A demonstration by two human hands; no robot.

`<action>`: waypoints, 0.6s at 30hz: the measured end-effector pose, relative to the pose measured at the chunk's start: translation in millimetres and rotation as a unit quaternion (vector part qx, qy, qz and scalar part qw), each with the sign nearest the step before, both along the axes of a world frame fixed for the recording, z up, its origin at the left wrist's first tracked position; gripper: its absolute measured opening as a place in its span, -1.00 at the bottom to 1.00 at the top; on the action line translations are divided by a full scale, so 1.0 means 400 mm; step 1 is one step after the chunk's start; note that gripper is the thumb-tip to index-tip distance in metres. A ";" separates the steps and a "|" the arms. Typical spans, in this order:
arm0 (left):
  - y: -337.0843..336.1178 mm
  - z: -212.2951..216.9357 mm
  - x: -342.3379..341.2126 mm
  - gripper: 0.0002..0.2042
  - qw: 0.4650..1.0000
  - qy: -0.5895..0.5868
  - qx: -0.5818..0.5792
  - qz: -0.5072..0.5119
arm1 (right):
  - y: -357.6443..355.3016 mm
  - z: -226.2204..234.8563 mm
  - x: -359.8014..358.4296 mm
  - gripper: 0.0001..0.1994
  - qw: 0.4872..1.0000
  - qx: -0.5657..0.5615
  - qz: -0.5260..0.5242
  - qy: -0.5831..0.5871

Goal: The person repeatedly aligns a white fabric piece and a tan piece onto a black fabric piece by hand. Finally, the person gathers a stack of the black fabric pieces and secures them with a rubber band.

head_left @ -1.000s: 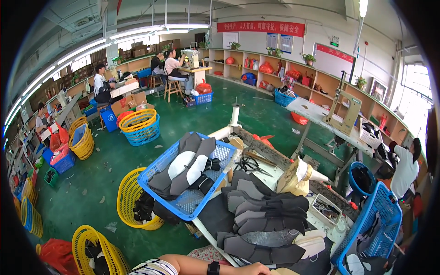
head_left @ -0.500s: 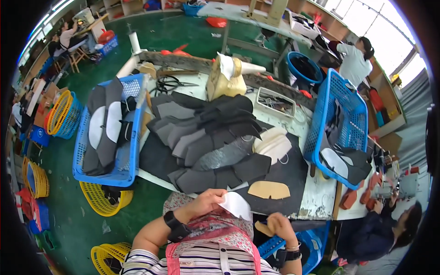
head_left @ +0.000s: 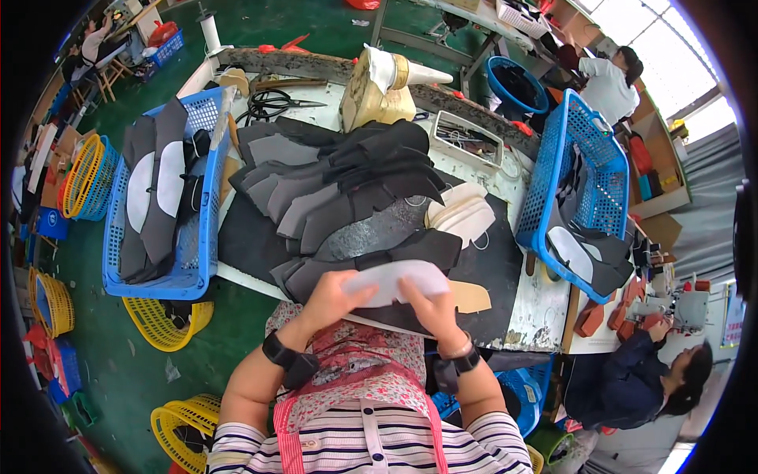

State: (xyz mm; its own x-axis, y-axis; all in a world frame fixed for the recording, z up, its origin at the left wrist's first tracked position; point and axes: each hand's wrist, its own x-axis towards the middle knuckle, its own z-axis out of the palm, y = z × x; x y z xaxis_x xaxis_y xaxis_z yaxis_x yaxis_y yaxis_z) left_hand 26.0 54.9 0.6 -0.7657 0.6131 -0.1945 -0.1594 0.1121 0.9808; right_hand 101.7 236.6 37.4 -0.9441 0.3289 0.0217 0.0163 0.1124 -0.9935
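A thin white curved piece [head_left: 395,282] is stretched between my two hands above the near edge of the table. My left hand [head_left: 330,304] pinches its left end, thumb on top. My right hand [head_left: 433,312] grips its right end the same way. Just beyond lie overlapping rows of black and grey cut pieces [head_left: 316,201] on a black mat [head_left: 505,268]. A flat beige piece [head_left: 474,298] rests beside my right hand, which partly covers it. Farther off is a small stack of cream pieces [head_left: 462,213] with a thin string.
Blue baskets holding black and white pieces flank the table, one at left [head_left: 207,253] and one at right [head_left: 530,217]. Along the back are scissors [head_left: 272,104], a yellowish container [head_left: 383,103] with a nozzle, and a tool tray [head_left: 467,141]. A co-worker [head_left: 636,379] sits at right.
My right hand has come up from below the table edge, without the beige piece it held, and gripped the white piece. The white piece is raised and stretched out sideways. The whole view has shifted slightly.
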 end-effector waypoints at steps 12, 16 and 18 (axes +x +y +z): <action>0.007 -0.041 -0.032 -0.67 0.957 0.211 -0.192 0.051 | 0.028 -0.135 -0.058 -0.82 0.953 0.304 0.012 0.012; 0.015 -0.037 -0.033 -0.68 0.939 0.256 -0.223 0.049 | 0.022 -0.142 -0.060 -0.79 0.942 0.334 0.004 0.019; 0.028 -0.025 -0.030 -0.67 0.911 0.295 -0.285 0.032 | 0.019 -0.134 -0.058 -0.79 0.917 0.399 -0.010 0.007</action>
State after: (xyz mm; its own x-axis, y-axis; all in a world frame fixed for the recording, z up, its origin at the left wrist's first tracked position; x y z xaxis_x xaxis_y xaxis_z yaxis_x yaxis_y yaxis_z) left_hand 14.0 66.3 -9.6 -0.8705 0.4922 -0.0094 0.3537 0.6387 0.6834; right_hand 78.6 244.2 -16.3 -0.9362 0.2200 0.2740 0.0146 0.8035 -0.5952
